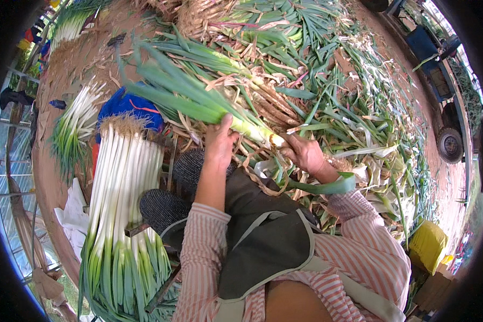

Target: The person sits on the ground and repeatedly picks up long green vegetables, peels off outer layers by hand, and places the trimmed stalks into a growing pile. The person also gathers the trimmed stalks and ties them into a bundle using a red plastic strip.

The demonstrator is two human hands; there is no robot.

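Note:
My left hand [218, 144] grips a large green onion [247, 129] where its pale stalk turns into green leaves. The leaves fan out to the upper left and look slightly blurred. At the stalk's lower right part, my right hand [306, 155] has its fingers closed on pale sheath material beside a brownish spot. A loose green leaf [326, 186] and dry brown strips hang below that hand. To the left lies a thick row of cleaned white-stalked green onions [122, 181], roots toward the top and leaves toward the bottom.
Beyond my hands lie untrimmed onions with brown outer skins [273, 104]. Stripped leaves [378, 120] cover the ground to the right. A smaller onion pile [78, 124] lies at left. A metal bar [137, 229] juts beside my knee. A wheeled vehicle [451, 141] stands far right.

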